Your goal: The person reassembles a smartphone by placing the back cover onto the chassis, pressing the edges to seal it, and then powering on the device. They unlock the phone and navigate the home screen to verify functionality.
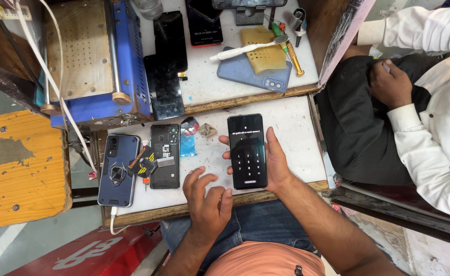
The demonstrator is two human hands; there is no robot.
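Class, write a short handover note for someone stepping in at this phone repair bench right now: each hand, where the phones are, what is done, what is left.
Right hand: holds the lit phone upright, keypad screen showing.
Left hand: open, empty, hovering over the white bench beside that phone.
To the left lie an opened phone with its back off and a blue cased phone on a cable.
Done: held phone powers on.
Left: keypad not yet touched; opened phone still uncovered.

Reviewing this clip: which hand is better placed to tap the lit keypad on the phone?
The left hand: it is free, fingers spread, hovering just beside the phone. The right hand is occupied cradling that phone from beneath, screen up, so it probably cannot tap easily.
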